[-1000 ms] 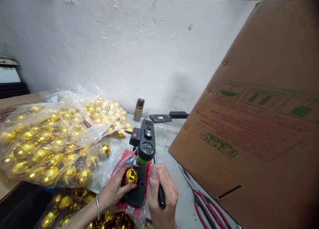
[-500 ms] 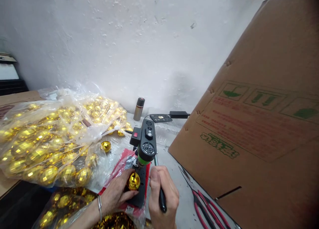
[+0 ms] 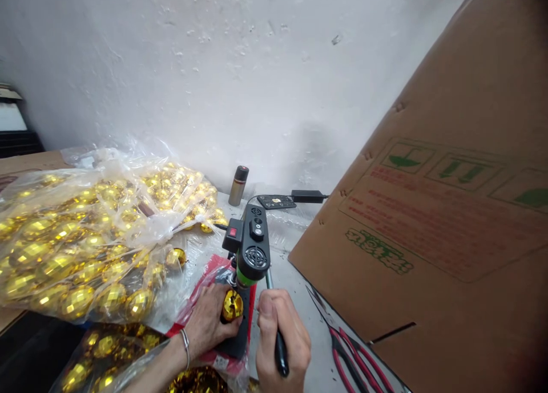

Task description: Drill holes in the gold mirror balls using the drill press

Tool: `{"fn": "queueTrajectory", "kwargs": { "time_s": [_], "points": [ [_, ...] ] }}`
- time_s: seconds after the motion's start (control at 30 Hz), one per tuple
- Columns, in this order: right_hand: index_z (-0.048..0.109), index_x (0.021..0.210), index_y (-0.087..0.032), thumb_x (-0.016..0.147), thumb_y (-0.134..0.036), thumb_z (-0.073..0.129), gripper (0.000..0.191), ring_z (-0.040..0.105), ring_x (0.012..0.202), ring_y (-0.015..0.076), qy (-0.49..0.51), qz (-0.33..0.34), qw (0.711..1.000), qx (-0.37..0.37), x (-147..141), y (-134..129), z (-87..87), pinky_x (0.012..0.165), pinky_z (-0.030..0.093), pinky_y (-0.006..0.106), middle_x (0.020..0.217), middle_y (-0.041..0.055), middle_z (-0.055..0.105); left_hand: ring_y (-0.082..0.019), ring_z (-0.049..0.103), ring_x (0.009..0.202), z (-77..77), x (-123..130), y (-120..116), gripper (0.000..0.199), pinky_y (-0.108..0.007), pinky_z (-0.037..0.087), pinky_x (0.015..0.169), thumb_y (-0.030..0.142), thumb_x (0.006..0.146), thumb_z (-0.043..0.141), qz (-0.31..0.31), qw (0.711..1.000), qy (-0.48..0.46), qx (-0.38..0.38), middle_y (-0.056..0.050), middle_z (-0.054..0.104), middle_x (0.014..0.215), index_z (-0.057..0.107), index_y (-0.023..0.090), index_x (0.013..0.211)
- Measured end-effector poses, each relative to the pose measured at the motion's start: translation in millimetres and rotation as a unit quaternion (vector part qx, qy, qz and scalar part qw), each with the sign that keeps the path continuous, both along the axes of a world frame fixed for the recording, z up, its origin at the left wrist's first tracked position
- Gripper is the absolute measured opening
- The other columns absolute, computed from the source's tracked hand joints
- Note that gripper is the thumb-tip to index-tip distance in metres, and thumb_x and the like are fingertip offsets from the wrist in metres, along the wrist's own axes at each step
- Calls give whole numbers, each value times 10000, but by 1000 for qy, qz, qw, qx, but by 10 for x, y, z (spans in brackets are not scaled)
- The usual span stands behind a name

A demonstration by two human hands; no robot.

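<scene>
- Head view: left hand (image 3: pixel 209 324) closed around a faceted gold ball (image 3: pixel 232 305), pressing it onto the black base under the small bench press (image 3: pixel 252 250)
- Right hand (image 3: pixel 282 341) wrapped tight on the press's black lever handle (image 3: pixel 280 350)
- Ball looks light, hollow, slick and probably brittle; best pinched at its sides, clear of the press head
- Clear bag of gold balls (image 3: pixel 85 239) heaped on the counter (image 3: pixel 312 347), left; cardboard box (image 3: pixel 449 227) right, red-handled pliers (image 3: pixel 355 361) beside it
</scene>
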State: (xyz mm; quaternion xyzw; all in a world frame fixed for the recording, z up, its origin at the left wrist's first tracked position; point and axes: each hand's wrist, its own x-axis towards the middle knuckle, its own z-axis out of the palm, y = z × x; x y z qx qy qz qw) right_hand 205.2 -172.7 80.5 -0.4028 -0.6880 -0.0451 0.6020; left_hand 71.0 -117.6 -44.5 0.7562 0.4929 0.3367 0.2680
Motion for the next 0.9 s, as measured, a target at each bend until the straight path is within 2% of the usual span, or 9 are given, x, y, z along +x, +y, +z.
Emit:
{"fn": "queueTrajectory", "kwargs": {
  "time_s": [0.2,0.37,0.5,0.67,0.9],
  "points": [
    [492,844,-220,1037,-57,429,261,509,633,79,54,-2,999,7,-74,-25,-160,592,411,215,754,-36,500,-359,644,1031,-49,6,1,407,-506,479,932,358,780,769,-8,999,29,-46,-121,731,1115,670,191,1138],
    [478,797,-222,1052,-67,412,305,488,654,86,122,-38,992,-20,-231,-89,-266,638,388,250,782,-38,522,-370,639,1032,8,29,-9,459,-502,467,930,339,734,793,-3,997,18,-77,-112,731,1097,676,190,1152],
    [474,768,-218,1048,-73,426,318,484,665,92,154,-39,987,-24,-276,-112,-291,644,388,254,775,-38,514,-368,637,1045,52,40,-8,479,-510,455,953,318,731,777,-13,996,11,-86,-116,734,1125,671,183,1178],
    [502,764,-217,1051,-103,441,315,502,667,106,157,-41,986,-31,-252,-113,-352,640,385,269,770,-27,535,-366,651,1030,12,43,-1,476,-504,474,937,320,731,763,-12,997,12,-75,-120,739,1113,671,184,1178],
    [475,741,-217,1038,-80,429,331,488,667,106,167,-55,984,-1,-299,-63,-357,657,385,268,753,-33,518,-376,673,1042,-87,52,20,459,-522,485,931,344,747,753,-15,999,7,-50,-131,748,1128,668,183,1169]
  ]
}}
